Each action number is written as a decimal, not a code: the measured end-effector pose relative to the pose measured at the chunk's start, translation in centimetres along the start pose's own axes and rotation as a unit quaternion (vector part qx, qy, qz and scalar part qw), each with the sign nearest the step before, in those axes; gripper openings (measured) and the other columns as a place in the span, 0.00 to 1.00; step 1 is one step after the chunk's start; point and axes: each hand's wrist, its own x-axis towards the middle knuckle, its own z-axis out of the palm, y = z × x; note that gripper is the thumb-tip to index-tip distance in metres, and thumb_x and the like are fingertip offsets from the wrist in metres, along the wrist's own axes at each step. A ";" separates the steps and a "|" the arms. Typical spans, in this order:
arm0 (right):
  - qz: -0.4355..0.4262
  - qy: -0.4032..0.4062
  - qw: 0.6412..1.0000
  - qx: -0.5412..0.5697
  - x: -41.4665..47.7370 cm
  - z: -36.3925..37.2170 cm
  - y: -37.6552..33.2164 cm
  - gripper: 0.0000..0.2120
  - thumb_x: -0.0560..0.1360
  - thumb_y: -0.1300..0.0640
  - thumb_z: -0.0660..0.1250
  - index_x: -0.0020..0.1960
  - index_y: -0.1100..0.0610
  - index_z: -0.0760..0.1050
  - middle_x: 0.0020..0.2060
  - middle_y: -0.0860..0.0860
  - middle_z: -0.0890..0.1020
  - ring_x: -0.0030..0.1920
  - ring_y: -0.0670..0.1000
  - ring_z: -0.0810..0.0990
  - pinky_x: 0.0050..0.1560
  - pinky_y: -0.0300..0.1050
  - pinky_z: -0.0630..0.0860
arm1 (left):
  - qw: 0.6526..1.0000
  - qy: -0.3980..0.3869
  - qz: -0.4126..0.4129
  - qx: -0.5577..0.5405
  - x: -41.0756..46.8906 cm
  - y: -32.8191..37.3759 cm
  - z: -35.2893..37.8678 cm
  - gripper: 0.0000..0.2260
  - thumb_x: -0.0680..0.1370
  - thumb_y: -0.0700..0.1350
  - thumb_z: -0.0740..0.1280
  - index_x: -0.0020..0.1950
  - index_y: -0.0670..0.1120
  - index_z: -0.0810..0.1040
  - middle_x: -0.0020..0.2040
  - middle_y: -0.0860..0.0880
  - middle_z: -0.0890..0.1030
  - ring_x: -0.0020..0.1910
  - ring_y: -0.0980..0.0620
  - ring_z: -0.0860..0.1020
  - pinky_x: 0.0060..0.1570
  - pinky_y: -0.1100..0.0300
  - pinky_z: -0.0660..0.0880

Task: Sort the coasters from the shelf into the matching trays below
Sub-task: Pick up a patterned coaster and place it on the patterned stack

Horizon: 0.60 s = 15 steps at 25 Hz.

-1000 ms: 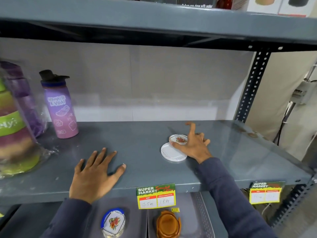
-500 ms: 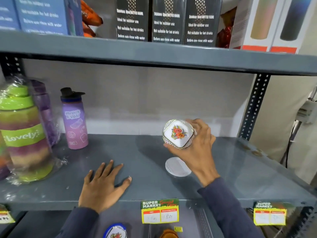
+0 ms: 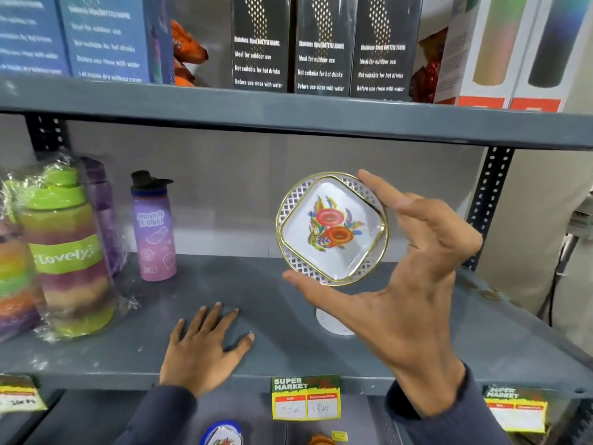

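Note:
My right hand [image 3: 414, 277] holds a white floral coaster [image 3: 332, 229] with a gold rim, lifted upright above the grey shelf [image 3: 128, 335] and facing me, pinched between thumb and fingers. A plain white round coaster [image 3: 330, 322] lies on the shelf just below, partly hidden by my hand. My left hand [image 3: 202, 348] rests flat on the shelf near its front edge, fingers spread, holding nothing. Below the shelf edge a blue-rimmed floral coaster [image 3: 223, 435] and an orange coaster [image 3: 321, 440] peek out at the bottom of the view.
A purple bottle [image 3: 154, 229] and wrapped green and purple bottles [image 3: 64, 252] stand at the shelf's left. Boxed bottles [image 3: 321, 46] fill the upper shelf. Price tags [image 3: 306, 398] hang on the front edge. A perforated upright [image 3: 487, 200] stands at the right.
My right hand picked the floral coaster off the shelf and raised it toward me, turning its face to the camera. The left hand stayed flat on the shelf.

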 end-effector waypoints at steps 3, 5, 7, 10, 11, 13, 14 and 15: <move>0.039 -0.020 0.999 0.016 -0.8 0.3 -0.7 0.44 0.59 0.44 0.86 0.61 0.48 0.59 0.67 0.22 0.60 0.66 0.63 0.80 0.60 0.72 0.72 | 1.000 -0.005 -0.006 -0.001 0.0 0.1 -0.4 0.34 0.73 0.74 0.46 0.79 0.65 0.54 0.82 0.57 0.51 0.81 0.53 0.48 0.77 0.47 0.45; 0.071 -0.038 0.995 0.051 -1.8 0.3 -1.4 0.46 0.57 0.44 0.88 0.62 0.51 0.61 0.65 0.20 0.60 0.68 0.54 0.80 0.64 0.64 0.74 | 1.000 -0.013 0.004 -0.012 -0.2 0.4 -0.7 0.37 0.72 0.74 0.46 0.79 0.61 0.56 0.82 0.55 0.53 0.81 0.51 0.50 0.77 0.45 0.46; 0.109 -0.074 0.985 0.110 -3.9 0.7 -2.3 0.50 0.54 0.46 0.87 0.65 0.64 0.66 0.64 0.18 0.60 0.67 0.36 0.76 0.65 0.38 0.74 | 0.993 -0.021 -0.014 -0.118 -0.6 0.3 -0.8 0.43 0.69 0.71 0.50 0.80 0.51 0.59 0.81 0.49 0.59 0.80 0.48 0.54 0.77 0.43 0.49; 0.166 -0.126 0.956 0.206 -9.3 1.8 -4.3 0.53 0.49 0.56 0.88 0.65 0.73 0.67 0.69 0.22 0.65 0.65 0.35 0.77 0.59 0.30 0.73 | 0.999 -0.019 -0.005 -0.026 -0.3 -0.7 0.1 0.33 0.78 0.63 0.59 0.81 0.54 0.57 0.82 0.50 0.56 0.80 0.49 0.52 0.77 0.44 0.46; 0.197 -0.142 0.940 0.238 -11.5 2.4 -5.0 0.55 0.48 0.57 0.90 0.68 0.64 0.66 0.72 0.30 0.69 0.67 0.40 0.78 0.61 0.37 0.76 | 1.000 -0.024 0.001 0.014 0.0 -0.9 0.5 0.30 0.80 0.63 0.57 0.80 0.57 0.56 0.82 0.52 0.54 0.80 0.50 0.51 0.77 0.45 0.46; 0.279 -0.176 0.901 0.282 -16.0 3.6 -6.0 0.55 0.50 0.57 0.91 0.69 0.43 0.65 0.71 0.48 0.77 0.67 0.52 0.81 0.61 0.54 0.80 | 1.000 -0.006 0.006 0.011 0.5 -0.5 0.5 0.31 0.77 0.70 0.54 0.79 0.61 0.58 0.82 0.53 0.56 0.80 0.50 0.52 0.76 0.45 0.48; 0.313 -0.200 0.884 0.284 -18.2 4.4 -6.3 0.53 0.51 0.55 0.91 0.68 0.39 0.66 0.69 0.51 0.79 0.66 0.54 0.82 0.59 0.55 0.82 | 1.000 0.005 0.006 -0.001 0.6 -0.3 0.4 0.33 0.75 0.72 0.52 0.78 0.62 0.60 0.81 0.53 0.58 0.80 0.50 0.53 0.75 0.45 0.49; 0.333 -0.228 0.874 0.271 -20.2 5.2 -6.4 0.50 0.53 0.50 0.90 0.67 0.37 0.67 0.68 0.49 0.79 0.66 0.53 0.82 0.58 0.55 0.82 | 1.000 0.015 0.010 -0.007 0.6 0.0 0.2 0.35 0.73 0.73 0.50 0.77 0.61 0.62 0.81 0.53 0.59 0.80 0.50 0.54 0.75 0.45 0.49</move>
